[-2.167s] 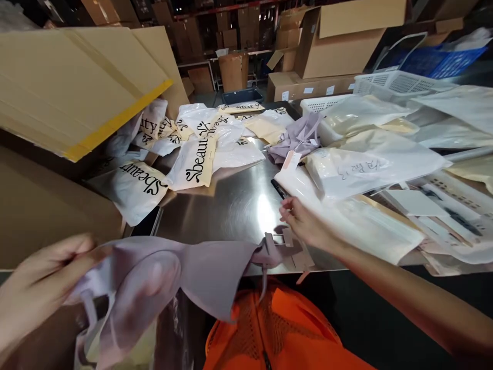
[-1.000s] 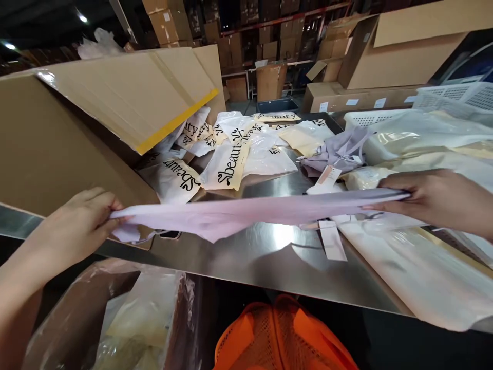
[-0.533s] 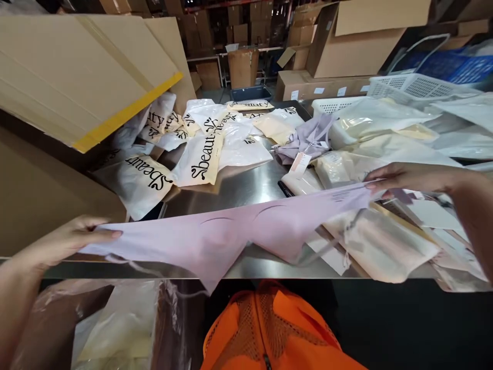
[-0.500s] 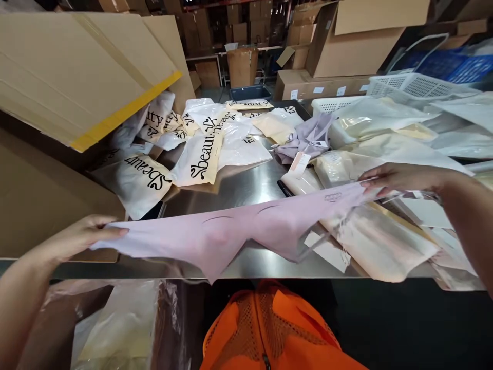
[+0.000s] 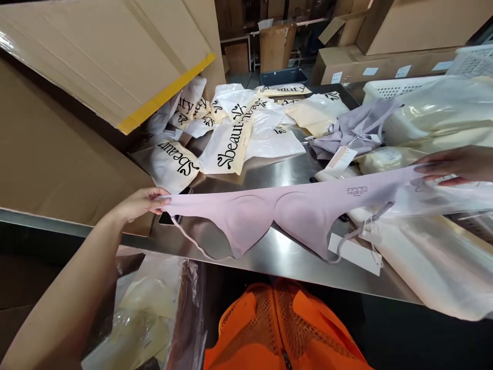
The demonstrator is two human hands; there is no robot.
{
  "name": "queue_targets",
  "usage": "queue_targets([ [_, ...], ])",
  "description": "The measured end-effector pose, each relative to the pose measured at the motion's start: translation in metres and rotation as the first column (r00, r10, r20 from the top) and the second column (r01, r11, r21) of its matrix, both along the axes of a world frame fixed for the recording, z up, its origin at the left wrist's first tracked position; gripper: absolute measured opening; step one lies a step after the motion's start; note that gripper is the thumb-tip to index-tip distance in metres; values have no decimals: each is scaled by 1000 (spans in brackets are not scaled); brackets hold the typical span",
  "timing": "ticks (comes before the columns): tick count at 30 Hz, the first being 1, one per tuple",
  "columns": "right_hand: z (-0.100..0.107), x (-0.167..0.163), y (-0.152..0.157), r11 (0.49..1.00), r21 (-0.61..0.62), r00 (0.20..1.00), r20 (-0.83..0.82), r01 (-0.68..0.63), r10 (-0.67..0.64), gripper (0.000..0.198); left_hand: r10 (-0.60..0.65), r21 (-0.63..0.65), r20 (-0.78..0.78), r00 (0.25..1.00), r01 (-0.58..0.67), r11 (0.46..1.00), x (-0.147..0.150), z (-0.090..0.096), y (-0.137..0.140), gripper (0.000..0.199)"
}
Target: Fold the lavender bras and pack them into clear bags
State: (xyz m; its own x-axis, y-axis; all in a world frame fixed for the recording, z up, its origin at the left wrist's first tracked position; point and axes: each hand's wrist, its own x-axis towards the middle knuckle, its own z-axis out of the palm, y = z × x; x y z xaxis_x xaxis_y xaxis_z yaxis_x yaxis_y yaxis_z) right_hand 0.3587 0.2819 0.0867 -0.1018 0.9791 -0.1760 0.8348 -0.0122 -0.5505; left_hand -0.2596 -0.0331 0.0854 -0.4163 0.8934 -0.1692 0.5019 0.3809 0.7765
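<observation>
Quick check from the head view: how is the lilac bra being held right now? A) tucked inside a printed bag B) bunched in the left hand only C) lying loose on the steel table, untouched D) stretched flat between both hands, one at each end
D: the left hand pinches one end of the lilac bra and the right hand the other, spreading it over the steel table.

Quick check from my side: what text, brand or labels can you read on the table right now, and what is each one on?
"Sbeauty": printed in black on the white pouch by the cardboard box.
"Sbeauty": on the cream and white pouch.
"Sbeauty", partly cut off: on the far pouch.
Small grey print on the lilac bra stretched between left hand and right hand: too small to read.
Hang tag: blank side showing.
</observation>
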Motion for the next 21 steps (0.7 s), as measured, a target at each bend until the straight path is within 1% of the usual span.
queue_targets([
  [1, 8, -6, -5, 990, -100, 994, -19, 101, -103, 62, -16, -70, 115, 993, 24, 997, -3, -2, 0, 41],
  [2, 15, -16, -13, 977, -122, 984, -16, 176, -179, 56, -19, -121, 214, 977, 45, 992, -4, -2, 0, 43],
  [3, 21, -30, -23, 976, -49, 977, -8, 211, -211, 49, -10, -134, 278, 960, 49, 990, -4, -1, 1, 46],
  [4, 25, -47, -36, 976, 60, 978, 18, 208, -209, 44, 2, -108, 307, 952, 33, 994, -2, 0, 4, 49],
  [5, 26, -67, -51, 963, 181, 978, 19, 201, -208, 41, 4, -79, 326, 945, 23, 997, 2, 3, 8, 51],
  [7, 21, -113, -81, 954, 262, 988, -93, 144, -124, 43, 0, -22, 365, 931, 9, 1000, 18, 9, 23, 54],
  [8, 15, -137, -95, 963, 247, 978, -200, 103, -54, 47, -6, 8, 392, 920, 3, 1000, 29, 13, 33, 53],
  [9, 9, -160, -107, 987, 160, 923, -379, -4, 65, 51, -22, 33, 424, 906, 8, 999, 43, 17, 44, 52],
  [10, 4, -180, -117, 987, 16, 817, -560, -158, 140, 58, -47, 54, 457, 888, 25, 998, 59, 21, 56, 50],
  [11, 0, -196, -124, 963, -59, 731, -663, -264, 160, 63, -82, 79, 488, 869, 49, 996, 76, 24, 67, 49],
  [12, -2, -208, -129, 943, -74, 650, -741, -325, 166, 64, -129, 106, 516, 847, 86, 991, 92, 28, 77, 48],
  [13, -2, -214, -132, 941, -53, 597, -785, -335, 168, 63, -186, 128, 542, 820, 138, 982, 108, 31, 85, 49],
  [14, 0, -215, -133, 956, 5, 572, -800, -295, 180, 60, -243, 144, 563, 790, 196, 970, 122, 34, 92, 51],
  [15, 2, -210, -134, 971, 81, 563, -802, -225, 197, 56, -292, 153, 579, 762, 250, 956, 132, 36, 97, 54],
  [16, 5, -202, -135, 976, 163, 571, -792, -145, 217, 51, -327, 161, 587, 740, 290, 943, 138, 37, 100, 57],
  [17, 6, -192, -139, 967, 246, 600, -764, -72, 239, 48, -347, 163, 588, 730, 313, 936, 140, 37, 102, 59],
  [18, 5, -181, -144, 942, 334, 648, -715, -11, 261, 44, -347, 166, 584, 734, 310, 936, 138, 36, 102, 60],
  [19, 1, -170, -152, 902, 432, 713, -641, 28, 284, 41, -330, 172, 577, 747, 284, 943, 132, 32, 102, 59],
  [20, -7, -161, -162, 848, 529, 785, -536, 27, 309, 38, -301, 178, 571, 764, 243, 954, 125, 27, 100, 56],
  [21, -19, -156, -174, 792, 610, 850, -400, -30, 341, 35, -267, 179, 570, 777, 200, 963, 116, 21, 98, 53],
])
